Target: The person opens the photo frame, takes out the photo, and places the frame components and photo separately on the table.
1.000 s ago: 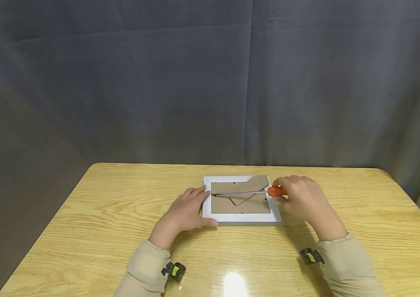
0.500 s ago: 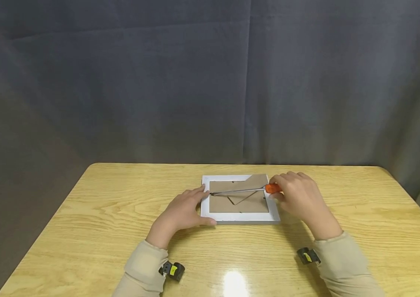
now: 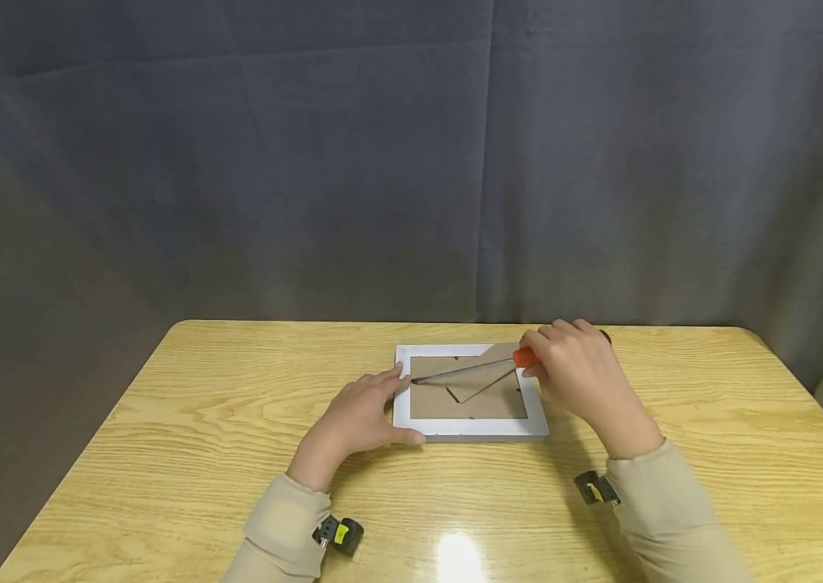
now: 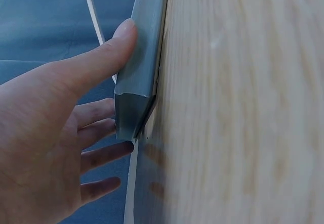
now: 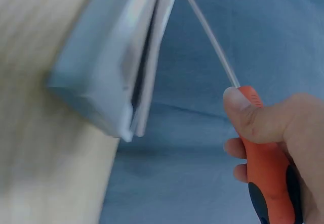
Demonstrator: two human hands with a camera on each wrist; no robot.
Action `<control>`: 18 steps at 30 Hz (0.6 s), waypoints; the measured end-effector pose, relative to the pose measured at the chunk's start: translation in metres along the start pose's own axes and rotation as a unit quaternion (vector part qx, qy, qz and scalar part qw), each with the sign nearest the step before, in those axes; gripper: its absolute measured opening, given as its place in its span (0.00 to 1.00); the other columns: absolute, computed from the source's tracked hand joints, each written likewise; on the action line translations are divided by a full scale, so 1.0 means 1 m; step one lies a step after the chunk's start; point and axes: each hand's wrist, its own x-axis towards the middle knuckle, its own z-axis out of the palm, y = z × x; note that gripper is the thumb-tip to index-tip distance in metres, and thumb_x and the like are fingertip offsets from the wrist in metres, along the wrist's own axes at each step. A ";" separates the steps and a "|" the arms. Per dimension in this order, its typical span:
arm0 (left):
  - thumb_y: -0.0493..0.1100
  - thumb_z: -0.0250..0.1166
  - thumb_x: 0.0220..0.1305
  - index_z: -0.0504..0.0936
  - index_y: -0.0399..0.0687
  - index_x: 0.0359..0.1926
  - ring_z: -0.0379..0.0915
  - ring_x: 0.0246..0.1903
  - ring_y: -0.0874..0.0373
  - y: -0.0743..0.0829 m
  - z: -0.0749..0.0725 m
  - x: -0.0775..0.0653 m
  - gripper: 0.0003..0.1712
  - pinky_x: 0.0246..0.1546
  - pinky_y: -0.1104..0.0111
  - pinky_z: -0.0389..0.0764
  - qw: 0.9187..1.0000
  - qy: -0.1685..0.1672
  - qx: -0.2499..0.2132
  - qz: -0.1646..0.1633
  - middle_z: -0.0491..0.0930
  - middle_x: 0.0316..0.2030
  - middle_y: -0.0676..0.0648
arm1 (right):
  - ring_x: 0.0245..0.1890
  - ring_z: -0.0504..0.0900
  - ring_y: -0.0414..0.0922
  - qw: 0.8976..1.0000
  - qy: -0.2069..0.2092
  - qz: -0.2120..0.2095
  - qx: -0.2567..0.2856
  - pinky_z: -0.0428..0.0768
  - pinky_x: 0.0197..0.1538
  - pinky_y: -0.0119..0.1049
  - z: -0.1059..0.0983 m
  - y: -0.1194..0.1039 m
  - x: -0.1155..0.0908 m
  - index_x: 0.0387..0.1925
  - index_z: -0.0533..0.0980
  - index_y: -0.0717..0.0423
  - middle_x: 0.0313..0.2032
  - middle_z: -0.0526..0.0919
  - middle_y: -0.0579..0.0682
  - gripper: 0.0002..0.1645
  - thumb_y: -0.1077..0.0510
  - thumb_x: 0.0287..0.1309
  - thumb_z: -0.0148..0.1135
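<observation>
A white picture frame lies back side up on the table, its brown backing board edged with small dark tabs. My left hand holds the frame's left near corner, thumb along the near side and fingers at the left edge. In my right hand is a screwdriver with an orange-and-black handle, gripped with the thumb near the shaft. The shaft slants down leftward across the board, and its tip is right at the dark tab on the left inner edge, close to my left index finger.
The wooden table extends around the frame on every side. Behind it hangs a dark grey curtain. A stand flap on the backing overlaps the frame's far right rim. Each wrist wears a small black camera.
My right hand has risen and shifted slightly left, tilting the screwdriver more steeply while its tip stays at the left tab. The left hand keeps its hold on the frame.
</observation>
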 end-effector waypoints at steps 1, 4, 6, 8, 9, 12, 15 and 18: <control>0.68 0.69 0.40 0.66 0.47 0.67 0.53 0.68 0.43 0.000 0.000 0.000 0.54 0.69 0.46 0.56 1.000 0.000 0.000 0.000 0.57 0.72 0.44 | 0.21 0.77 0.49 1.000 -0.004 -0.006 -0.007 0.72 0.25 0.41 -0.003 -0.001 0.004 0.22 0.78 0.55 0.18 0.83 0.50 0.09 0.68 0.33 0.68; 0.68 0.68 0.41 0.66 0.47 0.67 0.53 0.68 0.43 -0.001 0.000 0.001 0.54 0.69 0.46 0.56 1.000 0.000 0.000 0.001 0.57 0.72 0.44 | 0.21 0.76 0.49 0.999 -0.017 -0.026 -0.028 0.71 0.25 0.40 -0.011 -0.004 0.016 0.21 0.77 0.55 0.17 0.82 0.51 0.08 0.70 0.35 0.65; 0.68 0.68 0.41 0.66 0.47 0.67 0.53 0.68 0.42 -0.001 0.001 0.001 0.54 0.69 0.46 0.56 1.000 -0.001 -0.001 0.001 0.57 0.73 0.44 | 0.20 0.74 0.49 0.998 -0.025 -0.042 -0.043 0.70 0.24 0.39 -0.016 -0.007 0.024 0.19 0.76 0.56 0.16 0.80 0.51 0.08 0.69 0.36 0.64; 0.68 0.68 0.41 0.66 0.47 0.67 0.53 0.68 0.42 -0.001 0.001 0.001 0.54 0.69 0.46 0.56 1.000 -0.001 -0.002 0.001 0.57 0.73 0.44 | 0.19 0.73 0.48 0.996 -0.029 -0.060 -0.058 0.68 0.24 0.38 -0.022 -0.011 0.032 0.17 0.74 0.56 0.15 0.79 0.51 0.08 0.69 0.36 0.65; 0.68 0.68 0.41 0.66 0.48 0.67 0.52 0.68 0.42 -0.001 0.001 0.001 0.54 0.69 0.46 0.56 1.000 -0.002 -0.002 0.001 0.57 0.73 0.45 | 0.18 0.72 0.48 0.995 -0.031 -0.069 -0.066 0.68 0.23 0.38 -0.025 -0.013 0.036 0.17 0.74 0.56 0.14 0.79 0.51 0.09 0.70 0.36 0.65; 0.68 0.68 0.41 0.66 0.48 0.67 0.53 0.68 0.42 -0.001 0.001 0.001 0.54 0.69 0.46 0.56 1.000 -0.003 -0.001 0.001 0.57 0.73 0.45 | 0.19 0.73 0.48 0.990 -0.043 -0.100 -0.092 0.70 0.24 0.37 -0.034 -0.020 0.047 0.17 0.75 0.56 0.15 0.80 0.51 0.09 0.70 0.34 0.66; 0.69 0.68 0.40 0.66 0.49 0.67 0.53 0.68 0.42 -0.001 0.001 0.001 0.54 0.69 0.46 0.57 1.000 -0.003 0.001 0.000 0.57 0.73 0.45 | 0.21 0.75 0.48 0.981 -0.067 -0.129 -0.125 0.72 0.26 0.37 -0.043 -0.028 0.058 0.20 0.77 0.56 0.17 0.82 0.51 0.10 0.70 0.31 0.67; 0.69 0.68 0.40 0.66 0.49 0.67 0.54 0.68 0.43 0.000 0.000 0.001 0.54 0.69 0.46 0.58 1.000 -0.002 0.002 -0.002 0.57 0.72 0.45 | 0.21 0.74 0.47 0.972 -0.087 -0.155 -0.157 0.71 0.27 0.36 -0.050 -0.035 0.068 0.20 0.76 0.55 0.16 0.81 0.50 0.10 0.67 0.29 0.68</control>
